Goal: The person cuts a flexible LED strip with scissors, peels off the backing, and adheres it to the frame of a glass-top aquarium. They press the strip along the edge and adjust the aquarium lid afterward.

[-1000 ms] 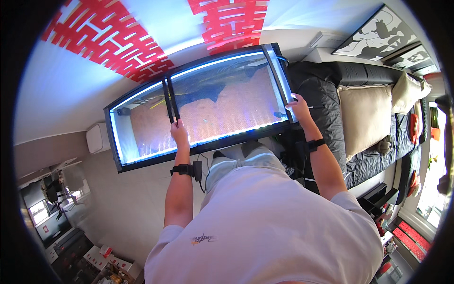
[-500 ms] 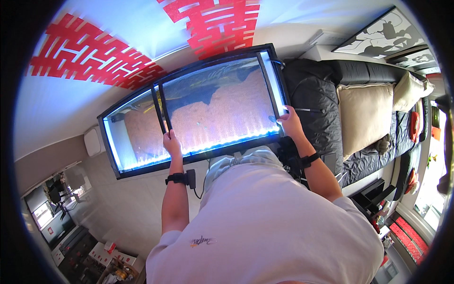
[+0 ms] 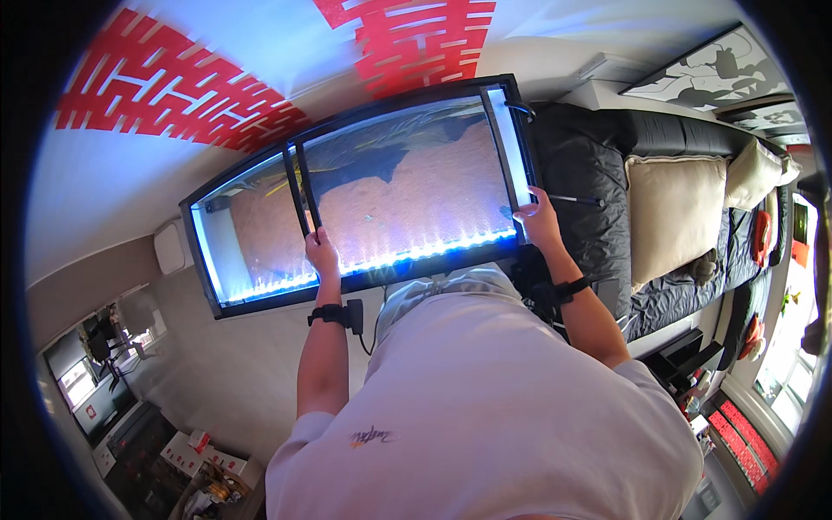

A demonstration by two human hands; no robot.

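a person in a pale shirt [image 3: 485, 399] stood over a lit fish tank [image 3: 269, 302], which lay at eleven o'clock, blue-white lights [image 3: 416, 254] running along its near side. at ten o'clock, the left hand [image 3: 322, 253] had its fingers curled closed around the near end of a dark bar [image 3: 308, 187] crossing the top. at one o'clock, the right hand [image 3: 540, 224] had its fingers partly bent at the tank's right end, thumb set apart; whether they gripped a loose piece could not be told. the step in hand appeared to be a two-handed hold across the top, and the next move seemed to call for a firm, level grip on both sides. a black sofa [image 3: 581, 173] with a beige cushion [image 3: 676, 217] stood at two o'clock; red paper cutouts [image 3: 169, 87] showed beyond the tank.
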